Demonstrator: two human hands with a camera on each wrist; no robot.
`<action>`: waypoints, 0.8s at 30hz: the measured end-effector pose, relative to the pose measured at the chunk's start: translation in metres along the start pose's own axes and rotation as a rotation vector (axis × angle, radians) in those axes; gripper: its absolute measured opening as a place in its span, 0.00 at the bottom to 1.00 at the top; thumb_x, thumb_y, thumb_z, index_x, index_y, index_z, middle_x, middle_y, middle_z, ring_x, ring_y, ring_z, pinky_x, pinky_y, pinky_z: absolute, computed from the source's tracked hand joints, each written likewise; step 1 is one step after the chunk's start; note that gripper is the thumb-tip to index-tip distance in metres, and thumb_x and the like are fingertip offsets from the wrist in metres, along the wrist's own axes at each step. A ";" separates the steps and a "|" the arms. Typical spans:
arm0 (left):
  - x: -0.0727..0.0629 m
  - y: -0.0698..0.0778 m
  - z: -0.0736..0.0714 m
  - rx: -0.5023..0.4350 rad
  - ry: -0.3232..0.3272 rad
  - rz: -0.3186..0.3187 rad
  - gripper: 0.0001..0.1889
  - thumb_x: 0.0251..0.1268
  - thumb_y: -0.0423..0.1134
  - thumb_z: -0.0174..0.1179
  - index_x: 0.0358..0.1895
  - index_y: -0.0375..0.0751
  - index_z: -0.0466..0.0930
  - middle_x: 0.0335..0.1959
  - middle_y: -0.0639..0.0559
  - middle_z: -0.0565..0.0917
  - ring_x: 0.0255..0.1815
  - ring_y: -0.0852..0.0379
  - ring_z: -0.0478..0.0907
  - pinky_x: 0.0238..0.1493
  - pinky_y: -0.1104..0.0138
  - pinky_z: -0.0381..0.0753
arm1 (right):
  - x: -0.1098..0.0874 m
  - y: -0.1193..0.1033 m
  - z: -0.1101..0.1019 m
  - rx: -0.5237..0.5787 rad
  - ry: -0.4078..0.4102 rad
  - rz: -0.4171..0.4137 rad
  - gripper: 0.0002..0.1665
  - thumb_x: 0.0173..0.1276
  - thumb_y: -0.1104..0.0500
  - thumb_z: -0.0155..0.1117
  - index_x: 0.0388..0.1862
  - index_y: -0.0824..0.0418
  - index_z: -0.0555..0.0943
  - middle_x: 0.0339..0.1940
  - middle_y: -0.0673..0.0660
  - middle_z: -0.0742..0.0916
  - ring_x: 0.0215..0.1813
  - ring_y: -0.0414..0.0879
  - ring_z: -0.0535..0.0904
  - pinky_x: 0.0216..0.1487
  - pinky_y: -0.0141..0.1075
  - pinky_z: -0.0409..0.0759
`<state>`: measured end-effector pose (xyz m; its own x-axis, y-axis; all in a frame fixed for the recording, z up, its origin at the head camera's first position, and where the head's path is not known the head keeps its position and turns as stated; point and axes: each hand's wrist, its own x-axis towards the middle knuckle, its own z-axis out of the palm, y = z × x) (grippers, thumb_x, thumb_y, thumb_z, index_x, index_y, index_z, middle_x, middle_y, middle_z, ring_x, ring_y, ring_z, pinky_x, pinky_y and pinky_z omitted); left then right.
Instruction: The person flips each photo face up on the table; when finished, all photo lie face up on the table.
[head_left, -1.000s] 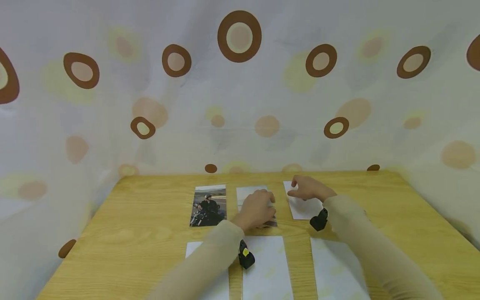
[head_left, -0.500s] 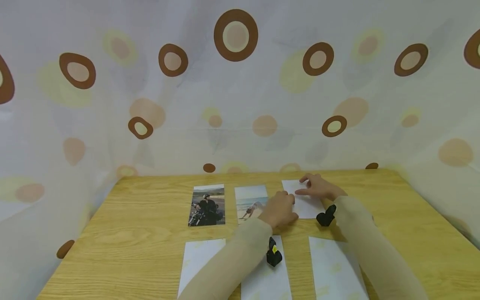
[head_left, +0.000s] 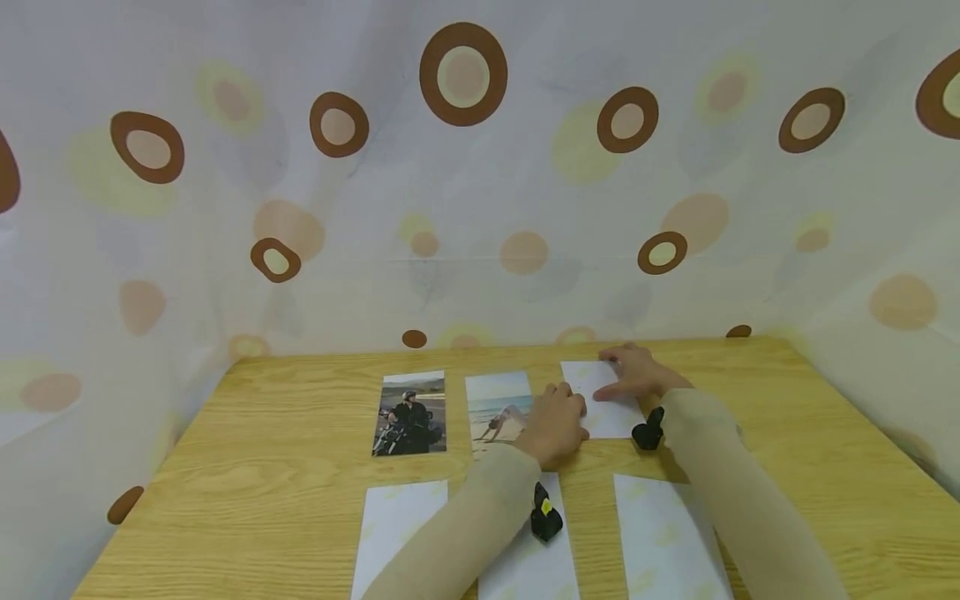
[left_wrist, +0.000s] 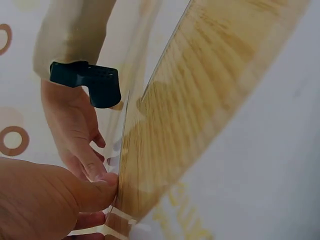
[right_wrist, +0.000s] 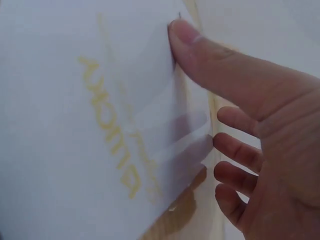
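In the head view, a white photo print lying face down (head_left: 611, 423) is at the right end of the back row. My left hand (head_left: 555, 423) rests with bent fingers at its near left side. Across from it, my right hand (head_left: 637, 375) reaches over the far right part, thumb and fingers spread apart. From the right wrist, the thumb (right_wrist: 186, 37) touches the print's glossy back, which bears faint yellow lettering, while the other fingers (right_wrist: 237, 150) curve loosely beyond its edge. In the left wrist view, the left thumb (left_wrist: 95, 192) lies right at the print's edge.
Left of it lie a beach photo (head_left: 491, 408), partly behind the left hand, and a motorcycle rider photo (head_left: 411, 421). Nearer, three white face-down prints, left (head_left: 397, 521), middle (head_left: 553, 567) and right (head_left: 663, 542), are partly under the sleeves. A patterned cloth (head_left: 480, 183) hangs behind the wooden table (head_left: 270, 475).
My left hand has moved right, off the beach photo to the face-down print, uncovering most of that picture. My right hand has shifted slightly right along the print.
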<state>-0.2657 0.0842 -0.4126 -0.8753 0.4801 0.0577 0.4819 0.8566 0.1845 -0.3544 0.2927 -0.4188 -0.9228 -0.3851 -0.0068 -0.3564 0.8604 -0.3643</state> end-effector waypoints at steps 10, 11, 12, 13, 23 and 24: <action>-0.005 0.003 -0.003 0.038 -0.019 0.005 0.12 0.65 0.49 0.61 0.47 0.50 0.80 0.49 0.56 0.75 0.47 0.58 0.68 0.47 0.67 0.73 | 0.002 -0.010 -0.009 -0.069 -0.059 0.139 0.58 0.46 0.35 0.76 0.65 0.73 0.68 0.60 0.72 0.76 0.63 0.69 0.63 0.62 0.60 0.66; -0.006 0.003 -0.002 0.032 -0.018 0.002 0.12 0.65 0.49 0.62 0.48 0.50 0.80 0.50 0.55 0.75 0.48 0.58 0.69 0.47 0.67 0.73 | 0.003 -0.011 -0.008 -0.073 -0.062 0.154 0.58 0.45 0.35 0.77 0.64 0.72 0.69 0.60 0.73 0.75 0.63 0.69 0.63 0.61 0.60 0.66; -0.006 0.003 -0.002 0.020 -0.014 -0.005 0.13 0.65 0.49 0.62 0.49 0.50 0.80 0.51 0.54 0.75 0.49 0.58 0.69 0.48 0.67 0.73 | 0.003 -0.012 -0.008 -0.079 -0.062 0.164 0.58 0.45 0.35 0.77 0.64 0.72 0.69 0.59 0.74 0.74 0.62 0.69 0.62 0.61 0.60 0.66; -0.006 0.003 -0.002 -0.003 -0.005 -0.020 0.15 0.64 0.48 0.63 0.50 0.48 0.79 0.53 0.53 0.74 0.51 0.57 0.70 0.49 0.67 0.74 | 0.005 -0.012 -0.009 -0.088 -0.055 0.177 0.58 0.44 0.35 0.77 0.63 0.71 0.70 0.59 0.74 0.73 0.62 0.69 0.62 0.60 0.60 0.67; -0.001 -0.001 0.008 -0.494 0.135 -0.196 0.34 0.52 0.26 0.65 0.64 0.30 0.61 0.55 0.37 0.71 0.53 0.48 0.72 0.55 0.63 0.75 | 0.004 -0.011 -0.003 0.119 0.174 0.073 0.42 0.43 0.50 0.83 0.49 0.73 0.72 0.43 0.67 0.78 0.45 0.58 0.73 0.50 0.50 0.72; 0.000 -0.002 0.007 -0.563 0.134 -0.196 0.35 0.52 0.24 0.62 0.65 0.29 0.59 0.51 0.36 0.74 0.48 0.48 0.74 0.49 0.63 0.77 | 0.004 -0.010 -0.002 0.168 0.176 0.069 0.41 0.45 0.52 0.82 0.49 0.73 0.71 0.43 0.67 0.78 0.45 0.57 0.73 0.50 0.49 0.73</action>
<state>-0.2663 0.0837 -0.4202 -0.9607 0.2639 0.0866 0.2485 0.6774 0.6923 -0.3548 0.2837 -0.4132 -0.9606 -0.2505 0.1202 -0.2759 0.8094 -0.5185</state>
